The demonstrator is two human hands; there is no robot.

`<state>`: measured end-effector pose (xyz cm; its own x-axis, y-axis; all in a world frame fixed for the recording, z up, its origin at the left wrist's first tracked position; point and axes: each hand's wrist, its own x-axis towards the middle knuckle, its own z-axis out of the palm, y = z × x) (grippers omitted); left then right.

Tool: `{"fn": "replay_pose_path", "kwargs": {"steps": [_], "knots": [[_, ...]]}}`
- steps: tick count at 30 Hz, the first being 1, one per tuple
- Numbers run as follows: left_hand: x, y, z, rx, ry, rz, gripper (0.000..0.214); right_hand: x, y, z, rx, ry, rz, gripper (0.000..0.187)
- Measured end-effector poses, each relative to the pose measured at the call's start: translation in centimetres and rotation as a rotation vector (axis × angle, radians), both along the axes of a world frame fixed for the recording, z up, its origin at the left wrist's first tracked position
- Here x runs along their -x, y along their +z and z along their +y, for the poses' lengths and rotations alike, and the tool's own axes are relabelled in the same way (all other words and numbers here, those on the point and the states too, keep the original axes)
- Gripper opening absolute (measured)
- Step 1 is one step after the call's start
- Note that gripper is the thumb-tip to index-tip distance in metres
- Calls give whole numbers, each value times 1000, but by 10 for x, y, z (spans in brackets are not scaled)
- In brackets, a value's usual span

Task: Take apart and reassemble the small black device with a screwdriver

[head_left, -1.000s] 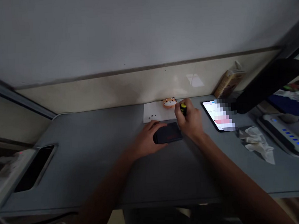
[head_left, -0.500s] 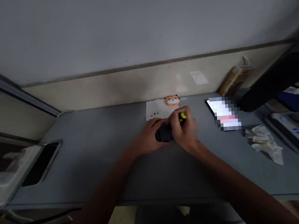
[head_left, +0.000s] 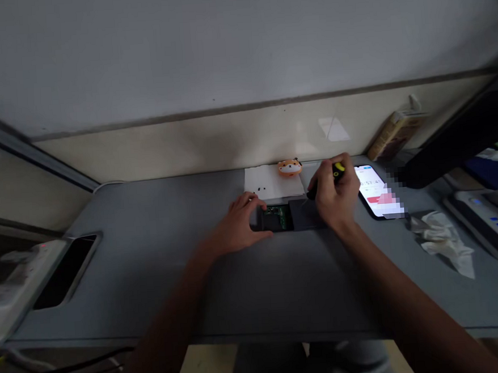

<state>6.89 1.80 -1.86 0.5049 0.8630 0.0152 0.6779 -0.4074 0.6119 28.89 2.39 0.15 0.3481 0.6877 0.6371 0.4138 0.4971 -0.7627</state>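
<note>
My left hand [head_left: 237, 227] grips the left end of a small black electronic device, fingers on its far edge and thumb on its near edge. Inside its case a green circuit board [head_left: 282, 213] shows. A dark flat cover [head_left: 304, 215] lies at the right of the board, overlapping or against the case; which of the two is unclear. In my right hand [head_left: 337, 197] is a screwdriver [head_left: 338, 170] with a black and yellow handle, closed in a fist above the cover's right part. Several tiny black screws [head_left: 260, 189] lie on white paper [head_left: 274, 180] behind the device.
An orange animal-faced case [head_left: 290, 168] rests on the paper. A lit phone [head_left: 373, 192] and crumpled tissue [head_left: 442, 238] lie to the right, beside a power strip [head_left: 485, 221]. Another dark-screened phone [head_left: 69, 273] is at the left. A carton [head_left: 394, 133] leans against the wall.
My right hand has moved right with the screwdriver. The dark cover has shifted right, baring the green circuit board. My left hand stays at the device's left end, its fingers slightly shifted.
</note>
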Motion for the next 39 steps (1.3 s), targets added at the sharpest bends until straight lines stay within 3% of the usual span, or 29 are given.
{"fn": "replay_pose_path", "kwargs": {"steps": [9, 13, 18, 29, 35, 39], "knots": [[13, 10, 1, 5, -79, -38, 36, -13, 8, 2, 17, -95, -23, 27], [18, 5, 4, 1, -11, -77, 45, 2, 3, -6, -5, 6, -8, 25], [10, -11, 7, -122, 27, -77, 34, 14, 1, -14, 40, 130, -154, 25], [16, -7, 8, -81, 17, -47, 42, 3, 7, -9, 41, 10, -141, 24], [-1, -2, -1, -229, -34, 71, 36, 6, 4, -11, 12, 30, -112, 24], [-20, -2, -11, -231, -126, 139, 56, 5, 2, -9, -20, 0, -73, 24]]}}
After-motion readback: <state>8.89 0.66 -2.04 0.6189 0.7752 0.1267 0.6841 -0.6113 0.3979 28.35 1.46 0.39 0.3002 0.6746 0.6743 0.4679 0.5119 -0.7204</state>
